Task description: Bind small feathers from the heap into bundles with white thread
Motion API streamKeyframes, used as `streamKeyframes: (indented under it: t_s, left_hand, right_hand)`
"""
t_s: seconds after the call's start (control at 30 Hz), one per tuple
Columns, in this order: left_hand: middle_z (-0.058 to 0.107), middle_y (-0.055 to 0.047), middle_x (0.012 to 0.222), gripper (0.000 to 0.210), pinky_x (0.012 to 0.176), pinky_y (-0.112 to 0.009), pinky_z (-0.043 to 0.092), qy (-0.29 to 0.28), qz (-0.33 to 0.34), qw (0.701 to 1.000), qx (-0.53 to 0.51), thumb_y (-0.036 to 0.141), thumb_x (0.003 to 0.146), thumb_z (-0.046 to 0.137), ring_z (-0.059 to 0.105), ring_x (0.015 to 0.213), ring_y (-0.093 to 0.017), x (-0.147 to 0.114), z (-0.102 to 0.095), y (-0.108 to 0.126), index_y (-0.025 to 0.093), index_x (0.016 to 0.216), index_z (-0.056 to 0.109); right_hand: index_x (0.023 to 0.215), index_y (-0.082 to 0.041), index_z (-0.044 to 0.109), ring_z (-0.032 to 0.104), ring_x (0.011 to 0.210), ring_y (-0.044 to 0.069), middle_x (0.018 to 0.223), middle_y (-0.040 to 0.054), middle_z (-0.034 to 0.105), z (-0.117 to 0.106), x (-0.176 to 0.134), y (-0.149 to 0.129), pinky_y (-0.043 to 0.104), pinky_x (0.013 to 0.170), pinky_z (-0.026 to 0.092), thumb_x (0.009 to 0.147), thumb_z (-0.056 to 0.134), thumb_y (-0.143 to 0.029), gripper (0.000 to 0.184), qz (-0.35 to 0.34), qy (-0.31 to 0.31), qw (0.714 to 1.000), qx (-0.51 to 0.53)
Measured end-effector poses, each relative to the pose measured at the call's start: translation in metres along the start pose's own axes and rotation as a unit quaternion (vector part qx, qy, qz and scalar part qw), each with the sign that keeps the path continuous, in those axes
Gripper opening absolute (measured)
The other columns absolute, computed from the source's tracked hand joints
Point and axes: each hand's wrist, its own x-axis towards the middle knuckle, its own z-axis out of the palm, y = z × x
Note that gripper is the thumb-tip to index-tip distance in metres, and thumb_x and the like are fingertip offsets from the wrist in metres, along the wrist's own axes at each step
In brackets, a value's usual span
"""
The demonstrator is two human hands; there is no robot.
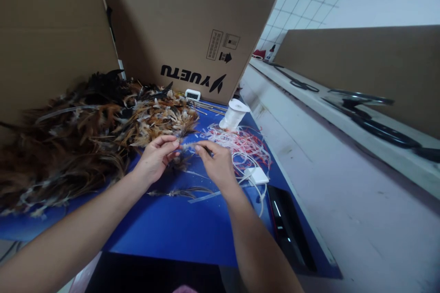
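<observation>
Feather bundle pinched btwn both hands
L hand (155,157) & R hand (217,163) each pinch small feather bundle (187,146) over blue table (178,229), beside feather pile (85,132).

Hands: 2, left hand (156,158), right hand (216,165); cardboard boxes (185,27): 3; ribbon spool (233,114): 1; feather pile (85,132): 1; white adapter (257,175): 1
</observation>
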Motion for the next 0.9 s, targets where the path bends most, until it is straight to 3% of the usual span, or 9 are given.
streamKeyframes:
  t_s: [0.1, 0.2, 0.33, 0.47, 0.6, 0.73, 0.9]
  left_hand:
    - [0.070, -0.001, 0.068, 0.029, 0.055, -0.017, 0.054, -0.006, 0.007, 1.000, 0.004, 0.014, 0.054, 0.086, 0.067, 0.065, -0.012, -0.001, -0.001, 0.000, 0.015, 0.076, 0.067]
    - [0.070, -0.001, 0.068, 0.029, 0.056, -0.017, 0.054, -0.020, 0.014, 1.000, 0.019, 0.016, 0.054, 0.086, 0.067, 0.066, -0.012, -0.004, 0.000, -0.001, 0.015, 0.076, 0.066]
    - [0.069, 0.001, 0.067, 0.029, 0.058, -0.018, 0.054, -0.036, 0.020, 0.998, 0.048, 0.020, 0.056, 0.087, 0.065, 0.061, -0.010, -0.009, 0.002, -0.005, 0.015, 0.076, 0.066]
    - [0.068, 0.002, 0.064, 0.030, 0.056, -0.017, 0.052, -0.051, 0.019, 0.994, 0.091, 0.023, 0.056, 0.087, 0.061, 0.056, -0.008, -0.013, 0.005, -0.009, 0.015, 0.075, 0.066]
    - [0.069, 0.001, 0.068, 0.030, 0.057, -0.018, 0.052, -0.075, 0.022, 0.989, 0.125, 0.024, 0.060, 0.085, 0.062, 0.058, -0.009, -0.015, 0.006, -0.008, 0.016, 0.081, 0.065]
    - [0.068, 0.000, 0.071, 0.026, 0.057, -0.023, 0.054, -0.104, -0.004, 0.985, 0.138, 0.036, 0.073, 0.075, 0.065, 0.064, -0.013, -0.017, 0.004, -0.006, 0.019, 0.090, 0.064]
    - [0.063, -0.002, 0.065, 0.031, 0.051, -0.022, 0.049, -0.142, -0.043, 0.972, 0.182, 0.045, 0.079, 0.067, 0.058, 0.054, -0.011, -0.016, 0.002, -0.007, 0.014, 0.078, 0.066]
  right_hand:
    - [0.086, -0.021, 0.073, 0.065, 0.081, 0.020, 0.085, 0.0045, 0.073, -0.006, 0.001, 0.002, 0.034, 0.080, 0.047, 0.089, 0.058, -0.024, 0.016, -0.012, -0.066, 0.994, -0.083]
    - [0.088, -0.019, 0.072, 0.063, 0.090, 0.022, 0.091, 0.0073, 0.072, -0.004, 0.001, 0.003, 0.038, 0.088, 0.045, 0.085, 0.062, -0.023, 0.011, -0.016, -0.062, 0.993, -0.097]
    - [0.092, -0.018, 0.070, 0.064, 0.084, 0.020, 0.090, 0.0062, 0.070, 0.007, 0.000, -0.001, 0.035, 0.081, 0.050, 0.075, 0.072, -0.027, 0.019, 0.042, -0.041, 0.996, 0.067]
    - [0.086, -0.018, 0.068, 0.063, 0.074, 0.017, 0.081, 0.0028, 0.069, 0.016, 0.000, -0.005, 0.030, 0.073, 0.051, 0.073, 0.073, -0.032, 0.020, 0.092, -0.026, 0.969, 0.230]
    - [0.075, -0.018, 0.066, 0.061, 0.071, 0.016, 0.074, 0.0013, 0.068, 0.016, 0.001, -0.005, 0.028, 0.071, 0.050, 0.075, 0.068, -0.029, 0.011, 0.105, -0.009, 0.957, 0.270]
    - [0.077, -0.018, 0.065, 0.062, 0.072, 0.016, 0.076, 0.0016, 0.069, 0.013, 0.003, -0.004, 0.029, 0.072, 0.050, 0.074, 0.068, -0.030, 0.012, 0.117, -0.019, 0.947, 0.298]
    - [0.074, -0.018, 0.064, 0.062, 0.072, 0.015, 0.074, 0.0013, 0.067, 0.013, 0.002, -0.001, 0.029, 0.074, 0.051, 0.074, 0.067, -0.029, 0.011, 0.097, -0.036, 0.951, 0.291]
